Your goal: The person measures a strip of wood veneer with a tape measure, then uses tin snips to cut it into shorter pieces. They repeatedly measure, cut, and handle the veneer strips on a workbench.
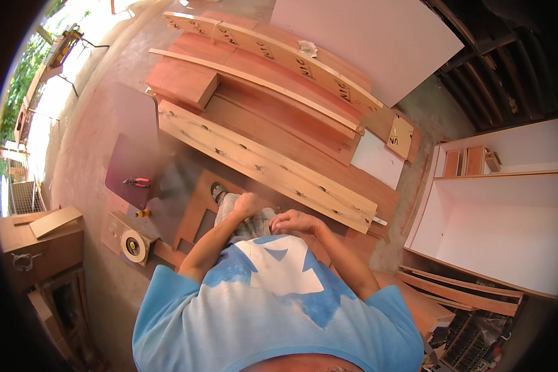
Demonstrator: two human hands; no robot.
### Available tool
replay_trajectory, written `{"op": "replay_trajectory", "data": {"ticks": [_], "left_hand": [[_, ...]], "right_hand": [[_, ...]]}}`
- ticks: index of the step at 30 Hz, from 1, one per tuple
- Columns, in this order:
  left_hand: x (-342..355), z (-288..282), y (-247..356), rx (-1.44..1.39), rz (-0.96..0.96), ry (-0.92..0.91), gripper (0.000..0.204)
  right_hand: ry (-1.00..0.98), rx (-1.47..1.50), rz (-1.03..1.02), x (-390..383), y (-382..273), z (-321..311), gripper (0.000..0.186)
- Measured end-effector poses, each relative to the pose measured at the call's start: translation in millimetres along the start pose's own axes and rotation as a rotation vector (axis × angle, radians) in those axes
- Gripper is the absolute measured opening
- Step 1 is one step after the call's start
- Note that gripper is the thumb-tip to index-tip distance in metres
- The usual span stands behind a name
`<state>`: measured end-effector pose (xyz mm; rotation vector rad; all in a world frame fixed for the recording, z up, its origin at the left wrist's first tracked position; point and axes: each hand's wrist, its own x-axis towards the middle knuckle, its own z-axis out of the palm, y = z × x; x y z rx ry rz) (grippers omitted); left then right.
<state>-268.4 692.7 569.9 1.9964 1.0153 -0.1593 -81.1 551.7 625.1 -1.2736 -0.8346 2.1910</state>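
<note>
My left hand (pixel 247 205) is closed in a loose fist over my lap, beside the grey checked trousers (pixel 229 204). To its right, my right hand (pixel 294 221) has its fingers curled inward, a small gap from the left one. Whatever either hand might hold is too small or hidden to make out. Just beyond both hands lies a long pale wooden board (pixel 254 162) with dark knots, running slantwise from upper left to lower right. A foot in a dark sandal (pixel 217 191) shows ahead of my left hand.
Red-handled pliers (pixel 141 183) lie on a dark purple panel (pixel 119 162) at left. Nearer stands a round wooden piece (pixel 133 247) with a yellow centre. Reddish boards (pixel 260 118) fill the middle distance; a large white sheet (pixel 366 43) lies beyond. A white-lined cabinet (pixel 502 226) sits at right.
</note>
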Motion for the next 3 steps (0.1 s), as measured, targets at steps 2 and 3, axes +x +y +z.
{"op": "replay_trajectory", "data": {"ticks": [2, 3], "left_hand": [[22, -21, -1, -0.341, 0.142, 0.261, 0.028], [31, -20, 6, -0.336, 0.179, 0.251, 0.028]], "right_hand": [[0.216, 0.289, -0.01, 7, 27, -7, 0.027], [0.386, 0.209, 0.064, 15, 46, -11, 0.028]]}}
